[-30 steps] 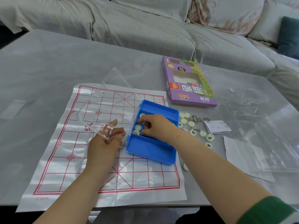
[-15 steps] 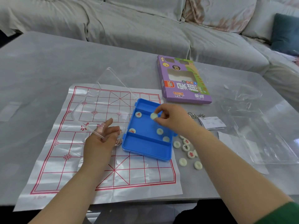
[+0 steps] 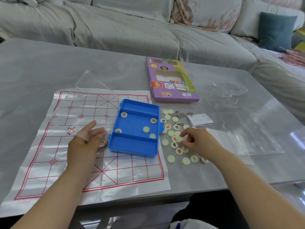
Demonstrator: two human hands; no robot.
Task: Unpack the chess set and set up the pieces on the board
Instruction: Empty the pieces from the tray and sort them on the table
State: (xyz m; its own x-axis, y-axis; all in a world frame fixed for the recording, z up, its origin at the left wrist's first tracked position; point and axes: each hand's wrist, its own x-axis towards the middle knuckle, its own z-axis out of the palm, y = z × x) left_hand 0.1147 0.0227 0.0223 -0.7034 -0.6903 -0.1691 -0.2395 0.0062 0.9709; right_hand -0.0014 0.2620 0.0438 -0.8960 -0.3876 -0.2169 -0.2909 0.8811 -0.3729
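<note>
- While the left hand (image 3: 82, 146) rests on the board sheet (image 3: 49, 162) with its fingers (image 3: 99, 132) almost straight and relaxed, their tips touch the clear lid (image 3: 92, 96). The lid's lower edge crosses the hand near the thumb, and nothing is clenched in the hand.
- Just past those fingertips, to their right, the blue tray (image 3: 132, 148) sits on the sheet's right half. Its lid stands open and slants up over the left fingers.
- The right hand (image 3: 201, 141) has its fingers (image 3: 184, 133) curled, with thumb and forefinger pinching a pale piece (image 3: 179, 139) low over the table (image 3: 33, 71).
- Between the two sets of fingertips, in the tray's middle compartment, lie five pieces (image 3: 146, 129). The two nearer the left fingers show red characters, as does one by the tray's right wall. The two nearest the right fingers lie blank side up.
- Around and beneath the right fingertips, the loose pieces (image 3: 173, 145) are scattered on the table just beside the tray. Some have red or black characters up and others are blank.
- Beyond the right fingertips, away from the person, lie metal rings (image 3: 181, 114) and a paper slip (image 3: 200, 119). Farther on, the purple box (image 3: 171, 80) lies flat.
- Off the back of the right hand, to its right, clear wrapping (image 3: 247, 129) is spread on the table.
- A sofa (image 3: 115, 22) runs along well beyond all the fingers.
</note>
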